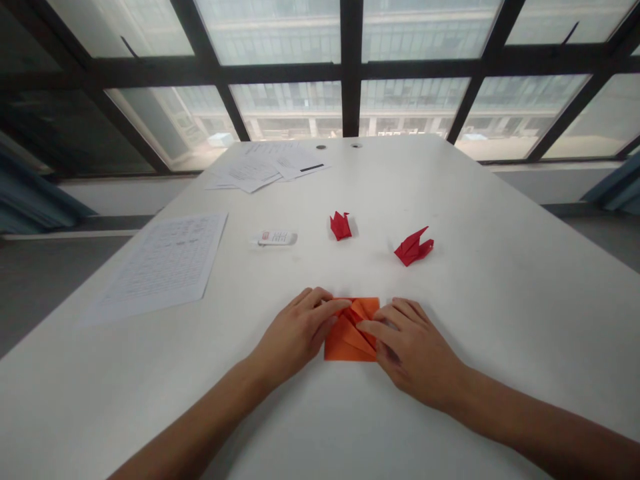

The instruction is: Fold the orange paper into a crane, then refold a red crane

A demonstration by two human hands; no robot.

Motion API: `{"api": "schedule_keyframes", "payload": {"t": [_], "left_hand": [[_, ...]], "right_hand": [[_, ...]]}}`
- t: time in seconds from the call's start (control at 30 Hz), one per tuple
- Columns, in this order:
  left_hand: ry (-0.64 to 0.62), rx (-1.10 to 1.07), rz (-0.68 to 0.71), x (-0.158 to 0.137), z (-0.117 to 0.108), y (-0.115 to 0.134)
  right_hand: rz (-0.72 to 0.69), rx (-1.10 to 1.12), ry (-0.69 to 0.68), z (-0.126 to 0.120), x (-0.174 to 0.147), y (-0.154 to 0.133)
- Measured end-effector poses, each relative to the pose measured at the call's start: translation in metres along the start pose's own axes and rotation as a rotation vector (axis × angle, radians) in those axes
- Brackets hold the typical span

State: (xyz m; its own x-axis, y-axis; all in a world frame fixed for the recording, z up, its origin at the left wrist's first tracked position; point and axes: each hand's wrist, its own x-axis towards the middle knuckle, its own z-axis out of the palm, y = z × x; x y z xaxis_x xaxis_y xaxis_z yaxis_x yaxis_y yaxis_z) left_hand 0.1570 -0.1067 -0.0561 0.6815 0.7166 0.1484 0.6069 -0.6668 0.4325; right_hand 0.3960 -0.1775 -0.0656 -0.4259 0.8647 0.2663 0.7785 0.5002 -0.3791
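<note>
A folded square of orange origami paper (343, 347) lies on the white table in front of me, with raised flaps and diagonal creases near its middle. My left hand (303, 327) grips its upper left side, the thumb and index finger pressing on a flap. At the right edge my right hand (415, 350) holds the paper, with its thumb and index finger on the central fold. The fingertips partly cover the paper's right side. Beyond my hands stand two red folded paper birds, a smaller paper bird (341, 227) and a larger paper bird (414, 247) to its right.
On the white table (500, 300), a small white item with red and dark print (277, 238) lies left of the birds. A printed sheet (165, 267) is at the left edge, and several loose papers (265, 167) are farther back. Windows (290, 107) line the far side.
</note>
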Motion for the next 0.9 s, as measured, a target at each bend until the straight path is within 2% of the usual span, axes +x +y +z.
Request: {"api": "schedule_keyframes", "payload": {"t": [0.13, 0.3, 0.47, 0.73, 0.9], "left_hand": [[0.033, 0.116, 0.023, -0.001, 0.0, 0.001], [-0.046, 0.146, 0.057, 0.001, -0.004, 0.002], [-0.141, 0.086, 0.071, 0.0, -0.011, 0.008], [-0.211, -0.006, 0.084, -0.004, -0.024, 0.016], [-0.208, -0.02, 0.045, -0.005, -0.021, 0.016]], "right_hand": [[0.033, 0.053, 0.034, 0.001, 0.0, 0.002], [0.087, 0.085, 0.092, 0.003, 0.002, 0.003], [0.127, 0.042, 0.057, 0.003, 0.005, 0.008], [0.103, 0.017, 0.037, 0.001, 0.007, 0.017], [0.067, -0.011, -0.036, -0.002, 0.008, 0.021]]}}
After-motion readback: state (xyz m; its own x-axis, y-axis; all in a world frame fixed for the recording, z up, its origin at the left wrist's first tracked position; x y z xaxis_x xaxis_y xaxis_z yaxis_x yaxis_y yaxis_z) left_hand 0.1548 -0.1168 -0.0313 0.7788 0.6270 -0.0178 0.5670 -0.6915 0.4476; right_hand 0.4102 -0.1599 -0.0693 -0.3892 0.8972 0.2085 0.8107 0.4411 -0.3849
